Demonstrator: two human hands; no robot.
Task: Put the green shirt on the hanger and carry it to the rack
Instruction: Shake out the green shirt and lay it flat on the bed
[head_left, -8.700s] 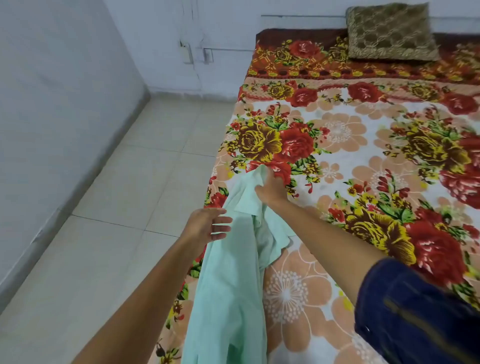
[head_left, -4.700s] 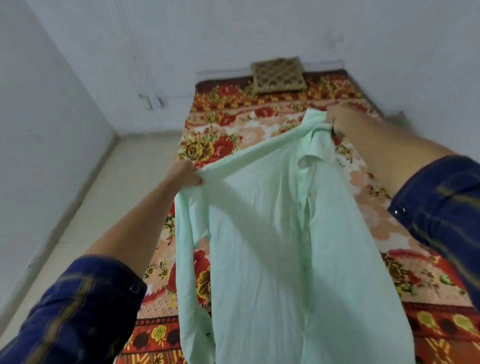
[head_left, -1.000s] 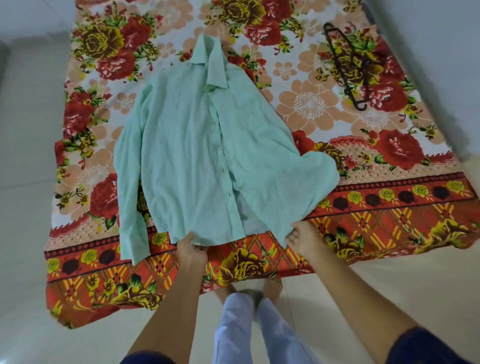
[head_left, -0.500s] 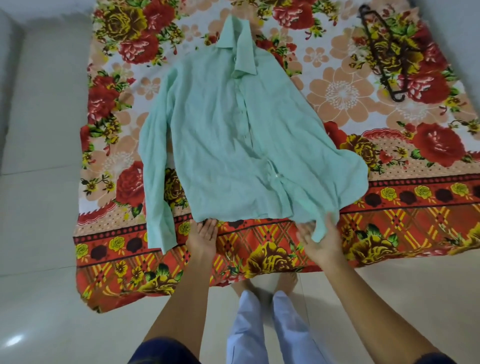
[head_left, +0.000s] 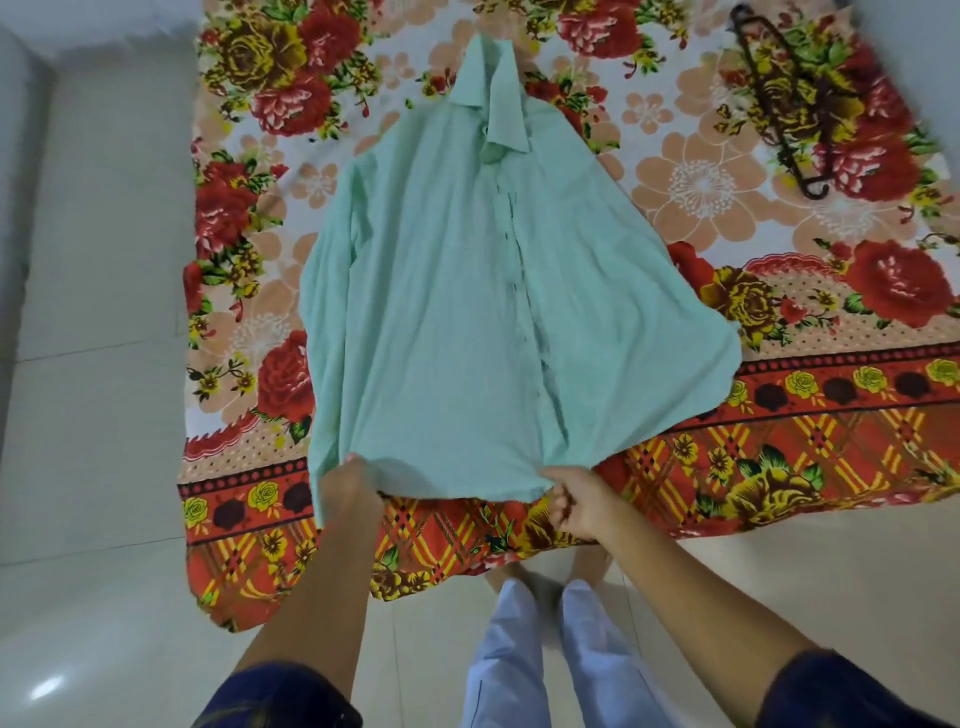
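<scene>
The pale green shirt (head_left: 467, 312) lies spread face up on the floral bedsheet (head_left: 727, 218), collar at the far end and hem toward me. My left hand (head_left: 349, 486) grips the hem near its left corner. My right hand (head_left: 574, 501) pinches the hem at the middle right, fingers curled under the cloth. The shirt's left sleeve runs straight down its side; the right sleeve is folded across to the right. A dark hanger (head_left: 779, 98) lies on the bed at the far right, apart from the shirt and both hands.
The bed's red patterned edge (head_left: 675, 483) hangs down toward me. Light tiled floor (head_left: 93, 364) stretches on the left and under my feet (head_left: 545, 577). A white wall (head_left: 914, 41) borders the bed on the far right.
Both hands went from resting flat at the hem to gripping it, and the hem has been pulled toward me and smoothed. The view shifted slightly closer.
</scene>
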